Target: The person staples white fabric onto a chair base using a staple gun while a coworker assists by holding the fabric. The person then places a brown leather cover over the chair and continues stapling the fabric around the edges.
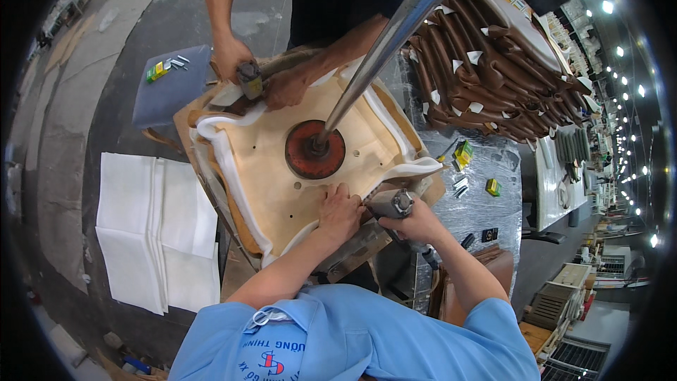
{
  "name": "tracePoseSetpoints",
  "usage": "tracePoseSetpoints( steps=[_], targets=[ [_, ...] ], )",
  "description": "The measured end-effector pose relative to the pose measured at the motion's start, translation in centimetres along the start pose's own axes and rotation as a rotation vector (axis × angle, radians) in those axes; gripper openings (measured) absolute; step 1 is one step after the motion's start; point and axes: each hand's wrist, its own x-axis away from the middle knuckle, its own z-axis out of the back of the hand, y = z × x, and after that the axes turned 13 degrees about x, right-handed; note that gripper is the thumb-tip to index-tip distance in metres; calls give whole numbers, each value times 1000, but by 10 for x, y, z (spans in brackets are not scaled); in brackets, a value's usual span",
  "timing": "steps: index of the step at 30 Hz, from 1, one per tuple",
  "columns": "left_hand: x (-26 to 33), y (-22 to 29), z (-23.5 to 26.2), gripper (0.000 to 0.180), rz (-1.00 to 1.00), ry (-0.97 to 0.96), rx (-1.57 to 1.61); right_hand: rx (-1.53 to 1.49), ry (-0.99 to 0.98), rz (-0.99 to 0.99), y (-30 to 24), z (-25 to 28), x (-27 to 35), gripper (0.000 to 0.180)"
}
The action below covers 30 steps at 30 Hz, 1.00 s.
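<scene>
A pale wooden seat panel point(275, 148), edged with white padding point(224, 148), lies face down in front of me. A round red press pad point(315, 162) on a metal rod point(381, 42) bears down on its middle. My left hand point(341, 212) rests on the near edge, fingers bent over the folded cover there; the fingertips are partly hidden. My right hand point(421, 226) is closed round a grey staple gun point(392, 203), its nose against that same edge beside my left fingers. Across the panel, a co-worker's hand point(234, 60) holds another staple gun point(249, 79) at the far edge.
Folded white padding sheets point(159, 233) lie at left. A bluish stool top point(169, 88) carries a staple box point(158, 70) and loose staples. At right, a plastic-covered table point(479, 212) holds yellow-green boxes point(462, 154); brown leather covers point(486, 63) are piled beyond.
</scene>
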Motion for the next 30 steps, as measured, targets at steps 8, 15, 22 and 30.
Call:
tracePoseSetpoints(
  steps=[8, 15, 22, 30],
  targets=[
    [-3, -12, -3, 19, -108, -6, -24, 68, -59, -31, -11, 5, -9, 40],
    [-2, -18, 0, 20, -147, -22, 12, 97, -57, -99, -14, 6, -9, 42],
    [-5, -20, -2, 19, -194, 3, -1, 75, -52, -67, -9, 3, -12, 37],
    [-6, -21, 3, 20, -191, -52, -6, 101, -13, -109, -15, 4, -8, 35]
  ],
)
